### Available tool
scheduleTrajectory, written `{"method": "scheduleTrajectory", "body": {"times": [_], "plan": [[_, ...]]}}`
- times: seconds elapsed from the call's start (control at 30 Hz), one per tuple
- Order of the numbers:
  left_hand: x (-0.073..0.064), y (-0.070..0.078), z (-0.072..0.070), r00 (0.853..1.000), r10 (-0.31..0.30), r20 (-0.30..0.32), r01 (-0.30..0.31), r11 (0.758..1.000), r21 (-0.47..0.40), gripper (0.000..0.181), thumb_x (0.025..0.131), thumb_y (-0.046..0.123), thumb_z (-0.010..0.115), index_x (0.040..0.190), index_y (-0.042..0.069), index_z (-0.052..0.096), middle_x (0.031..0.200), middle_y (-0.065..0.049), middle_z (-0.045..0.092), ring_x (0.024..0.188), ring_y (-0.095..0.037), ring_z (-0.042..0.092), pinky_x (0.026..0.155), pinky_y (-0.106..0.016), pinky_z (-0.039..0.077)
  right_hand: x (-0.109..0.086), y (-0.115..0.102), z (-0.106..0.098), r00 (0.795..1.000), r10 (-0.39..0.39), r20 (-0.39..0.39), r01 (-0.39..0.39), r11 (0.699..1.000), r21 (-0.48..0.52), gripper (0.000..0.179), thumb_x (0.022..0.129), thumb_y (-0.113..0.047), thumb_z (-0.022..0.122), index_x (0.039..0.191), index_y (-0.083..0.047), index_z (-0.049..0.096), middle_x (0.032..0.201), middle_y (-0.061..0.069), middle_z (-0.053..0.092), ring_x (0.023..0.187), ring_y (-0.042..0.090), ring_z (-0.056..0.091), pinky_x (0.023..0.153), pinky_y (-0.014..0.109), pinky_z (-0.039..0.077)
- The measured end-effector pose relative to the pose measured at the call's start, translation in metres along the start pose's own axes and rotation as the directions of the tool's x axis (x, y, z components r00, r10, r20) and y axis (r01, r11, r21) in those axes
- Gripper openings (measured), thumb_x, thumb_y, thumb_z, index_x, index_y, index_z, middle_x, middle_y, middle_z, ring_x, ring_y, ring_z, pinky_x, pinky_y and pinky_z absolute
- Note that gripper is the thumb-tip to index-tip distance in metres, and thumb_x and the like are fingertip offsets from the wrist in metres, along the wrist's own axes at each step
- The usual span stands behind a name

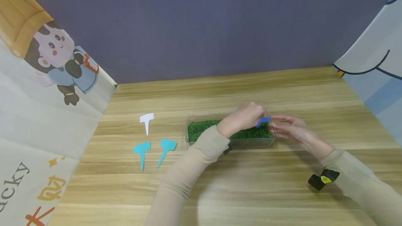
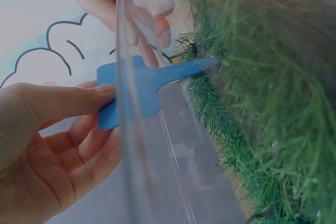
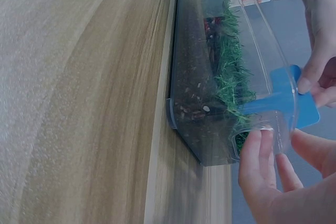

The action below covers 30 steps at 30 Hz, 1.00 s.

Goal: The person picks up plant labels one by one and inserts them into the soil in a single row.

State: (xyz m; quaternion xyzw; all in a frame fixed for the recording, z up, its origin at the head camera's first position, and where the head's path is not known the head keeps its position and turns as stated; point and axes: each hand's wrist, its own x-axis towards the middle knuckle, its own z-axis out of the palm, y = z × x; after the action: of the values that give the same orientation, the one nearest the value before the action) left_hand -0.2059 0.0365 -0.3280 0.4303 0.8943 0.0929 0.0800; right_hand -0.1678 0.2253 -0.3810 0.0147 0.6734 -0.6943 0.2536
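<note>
A clear rectangular plastic box (image 1: 232,144) holds a strip of green grass (image 1: 201,128) over brown filling. My left hand (image 1: 245,116) reaches over its right part. Thumb and fingers pinch the broad head of a blue T-shaped plant label (image 2: 139,90). Its stem points down inside the clear wall, with the tip among the blades of grass. At the box's right end is my right hand (image 1: 295,130). Its extended fingers (image 3: 254,156) lie against the end wall near the rim, close to the label.
On the wooden table (image 1: 238,198), left of the box, lie a white T-shaped label (image 1: 146,121) and two teal ones (image 1: 142,151). A dark grey panel (image 1: 213,27) rises behind the table. Printed cartoon sheets (image 1: 56,55) stand at both sides.
</note>
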Motion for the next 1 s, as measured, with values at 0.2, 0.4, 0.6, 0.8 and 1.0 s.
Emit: {"method": "scheduleTrajectory", "body": {"times": [0.2,0.4,0.6,0.8,1.0], "plan": [[0.002,0.000,0.001,1.000,0.000,0.002,0.000,1.000,-0.010,0.020,0.089,0.005,0.048,0.098,0.007,0.066,0.094,-0.001,0.064,0.074,-0.006,0.053,0.061,-0.010,0.041,0.000,-0.001,0.000,1.000,0.006,-0.002,-0.006,1.000,0.023,0.066,0.086,-0.016,0.058,0.135,0.007,0.021,0.091,-0.009,0.065,0.086,0.009,0.062,0.080,0.024,0.049],[0.002,-0.001,0.002,1.000,0.004,-0.005,-0.004,1.000,-0.007,0.019,0.088,0.004,0.050,0.097,0.008,0.067,0.093,0.000,0.064,0.075,-0.005,0.055,0.063,-0.009,0.042,0.000,-0.001,0.000,1.000,0.007,-0.003,-0.007,0.999,0.032,0.067,0.085,-0.015,0.059,0.135,0.008,0.019,0.091,-0.008,0.065,0.085,0.010,0.062,0.079,0.024,0.049],[0.008,-0.003,0.001,1.000,-0.016,-0.004,0.016,1.000,-0.004,0.019,0.089,0.005,0.050,0.099,0.007,0.066,0.095,-0.002,0.065,0.073,-0.006,0.054,0.061,-0.009,0.041,0.008,-0.003,-0.009,1.000,-0.002,0.018,0.002,1.000,0.020,0.067,0.085,-0.016,0.059,0.135,0.008,0.020,0.092,-0.008,0.065,0.086,0.010,0.062,0.081,0.025,0.049],[0.024,-0.005,-0.001,0.999,-0.055,0.002,0.055,0.999,-0.001,0.019,0.090,0.009,0.050,0.100,0.010,0.067,0.096,0.001,0.064,0.073,-0.004,0.053,0.059,-0.009,0.040,0.023,-0.008,-0.024,0.999,-0.001,0.039,0.000,0.999,0.034,0.060,0.085,-0.014,0.058,0.132,0.005,0.027,0.091,-0.006,0.066,0.086,0.011,0.062,0.079,0.025,0.049],[0.039,-0.010,-0.002,0.996,-0.086,-0.006,0.086,0.996,0.014,0.022,0.089,0.012,0.053,0.107,0.013,0.064,0.099,0.002,0.062,0.079,-0.004,0.053,0.064,-0.009,0.041,0.037,-0.015,-0.039,0.997,-0.001,0.072,-0.002,0.999,0.037,0.050,0.085,-0.014,0.059,0.127,-0.001,0.036,0.091,-0.006,0.066,0.086,0.011,0.062,0.078,0.024,0.050]]}}
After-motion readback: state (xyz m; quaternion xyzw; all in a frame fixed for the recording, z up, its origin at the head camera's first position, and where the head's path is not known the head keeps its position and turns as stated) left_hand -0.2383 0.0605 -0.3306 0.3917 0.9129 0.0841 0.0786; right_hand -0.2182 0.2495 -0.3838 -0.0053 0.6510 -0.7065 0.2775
